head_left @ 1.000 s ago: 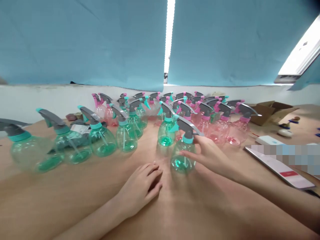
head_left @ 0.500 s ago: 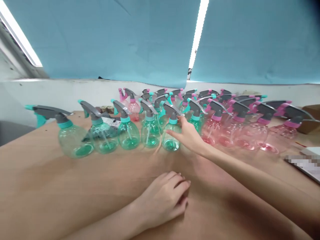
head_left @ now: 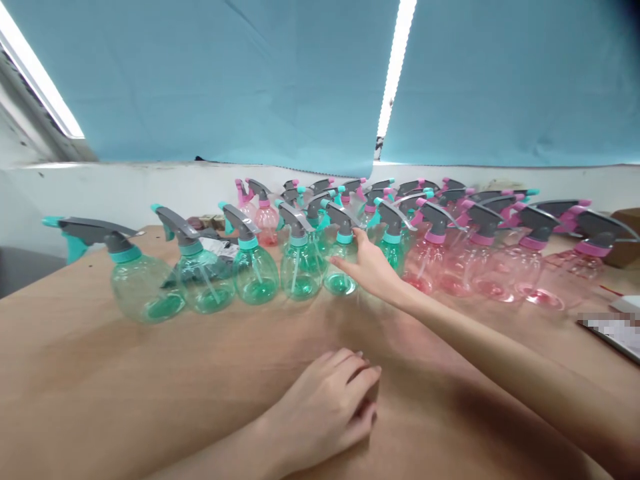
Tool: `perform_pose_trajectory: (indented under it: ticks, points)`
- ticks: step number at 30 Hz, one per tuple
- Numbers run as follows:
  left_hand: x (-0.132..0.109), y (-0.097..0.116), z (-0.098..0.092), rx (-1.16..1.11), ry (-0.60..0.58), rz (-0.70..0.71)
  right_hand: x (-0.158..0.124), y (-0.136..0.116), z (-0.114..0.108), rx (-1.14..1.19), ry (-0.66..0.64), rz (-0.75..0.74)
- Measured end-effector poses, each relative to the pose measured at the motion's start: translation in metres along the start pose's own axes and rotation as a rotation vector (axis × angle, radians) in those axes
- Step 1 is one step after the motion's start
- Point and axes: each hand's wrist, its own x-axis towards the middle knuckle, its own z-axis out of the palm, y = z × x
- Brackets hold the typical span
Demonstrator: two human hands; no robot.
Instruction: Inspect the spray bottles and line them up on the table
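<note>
In the front row stands a clear green spray bottle (head_left: 341, 280) with a grey and turquoise trigger head, and my right hand (head_left: 376, 267) is closed around its right side. The thumb lies across the front of that bottle, while the other fingers are partly hidden behind it. My left hand (head_left: 335, 403) rests on the wooden table (head_left: 165, 393) nearer to me, its fingers loosely curled with nothing visible in them. Just left of the held bottle is another green spray bottle (head_left: 301, 273). Beyond my right hand, a further green spray bottle (head_left: 393, 252) is partly covered.
Several pink spray bottles (head_left: 425, 263) continue the row to the right, with more bottles behind. A green bottle (head_left: 145, 283) stands at the far left. A dark-edged flat item (head_left: 613, 333) and a cardboard box (head_left: 625, 233) lie at right. A blue sheet (head_left: 225, 87) hangs behind.
The view has shifted slightly. My right hand stays at the same green spray bottle, which stands a little closer to its left neighbour. My left hand has barely moved.
</note>
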Motion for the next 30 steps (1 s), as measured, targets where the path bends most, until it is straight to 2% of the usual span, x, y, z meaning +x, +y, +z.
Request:
perform_pose_trajectory:
  ticks: [4, 11, 17, 21, 30]
  points:
    - [0.0, 0.0, 0.0, -0.015, 0.001, -0.021, -0.015, -0.003, -0.013, 0.046, -0.045, -0.046]
    - [0.0, 0.0, -0.002, -0.067, -0.009, -0.052, -0.045, -0.002, -0.061, -0.057, -0.043, -0.045]
    - [0.002, -0.001, -0.004, -0.099, -0.012, -0.077, -0.051, 0.024, -0.087, -0.19, 0.088, 0.087]
    - [0.002, -0.004, -0.004, -0.116, 0.023, -0.089, -0.045, 0.035, -0.085, -0.286, 0.095, 0.114]
    - [0.005, -0.006, -0.007, -0.208, 0.103, -0.167, -0.01, 0.039, -0.058, -0.336, 0.055, 0.19]
